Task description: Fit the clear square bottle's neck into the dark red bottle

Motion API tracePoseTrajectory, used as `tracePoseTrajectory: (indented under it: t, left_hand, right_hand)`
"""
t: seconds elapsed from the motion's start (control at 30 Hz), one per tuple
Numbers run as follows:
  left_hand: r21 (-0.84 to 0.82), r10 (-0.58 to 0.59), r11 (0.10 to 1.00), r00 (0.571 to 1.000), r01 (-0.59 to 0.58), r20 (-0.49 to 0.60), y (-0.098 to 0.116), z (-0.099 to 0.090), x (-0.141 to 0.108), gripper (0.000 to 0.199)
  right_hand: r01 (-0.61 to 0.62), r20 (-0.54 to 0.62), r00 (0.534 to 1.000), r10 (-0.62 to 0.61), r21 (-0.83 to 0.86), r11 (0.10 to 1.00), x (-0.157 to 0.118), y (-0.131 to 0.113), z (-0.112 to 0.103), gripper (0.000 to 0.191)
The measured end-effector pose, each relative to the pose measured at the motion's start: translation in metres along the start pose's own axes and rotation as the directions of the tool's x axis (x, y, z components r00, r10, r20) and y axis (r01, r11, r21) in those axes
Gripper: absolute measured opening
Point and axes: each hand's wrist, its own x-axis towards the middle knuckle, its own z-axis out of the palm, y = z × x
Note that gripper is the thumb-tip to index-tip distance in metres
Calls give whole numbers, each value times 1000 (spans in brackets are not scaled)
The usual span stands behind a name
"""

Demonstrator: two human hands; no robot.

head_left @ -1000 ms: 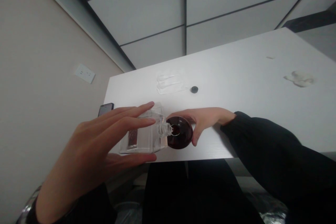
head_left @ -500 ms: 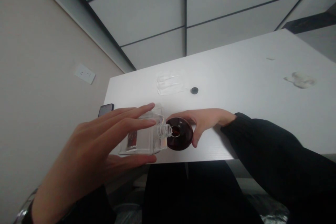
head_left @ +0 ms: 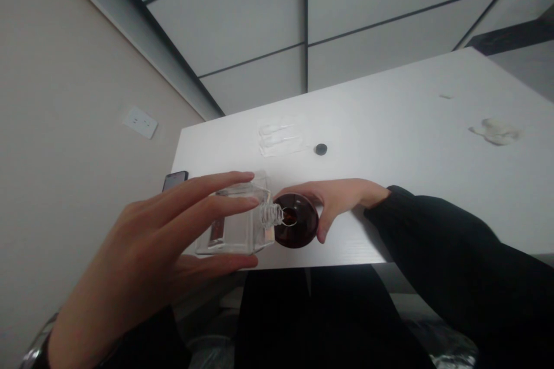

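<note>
My left hand (head_left: 173, 230) is wrapped round a clear square glass bottle (head_left: 236, 222), fingers over the top and thumb beneath. The bottle lies tilted over, its threaded neck pointing right. That neck's mouth is at the opening of a round, dark reddish-brown glass bottle (head_left: 298, 228), seen from above near the table's front edge. Round the far and right sides of the dark bottle curls my right hand (head_left: 335, 199), thumb on the near right side. Whether liquid flows between the two is too small to tell.
On the white table (head_left: 389, 127) lie a small black cap (head_left: 321, 149), a clear plastic tray (head_left: 281, 138) and a crumpled whitish piece (head_left: 497, 131). A phone (head_left: 175, 180) lies at the left edge, near the wall with a socket (head_left: 141, 121). Cabinet doors (head_left: 242, 17) stand behind.
Almost nothing differs. The fingers of my left hand have shifted slightly on the clear bottle; both bottles and my right hand keep their places.
</note>
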Motion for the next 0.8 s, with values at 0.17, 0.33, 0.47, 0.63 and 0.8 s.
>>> tracePoseTrajectory:
  t: [0.17, 0.33, 0.47, 0.63, 0.8]
  left_hand:
    - [49, 45, 998, 999, -45, 7, 1, -1, 2, 40]
    - [126, 61, 990, 996, -69, 62, 2, -2, 2, 39]
    - [151, 72, 985, 995, -81, 63, 3, -3, 2, 40]
    - [119, 39, 992, 998, -46, 58, 2, -2, 3, 45]
    - [82, 27, 996, 998, -32, 59, 3, -2, 3, 43]
  right_hand:
    - [2, -15, 1000, -2, -1, 1000, 0, 0, 0, 104]
    - [-4, -9, 1000, 4, 14, 1000, 0, -1, 1, 102]
    - [-14, -13, 1000, 14, -1, 1000, 0, -2, 1, 101]
    - [-3, -12, 1000, 3, -10, 1000, 0, -2, 0, 100]
    - [9, -11, 1000, -9, -8, 1000, 0, 0, 0, 100]
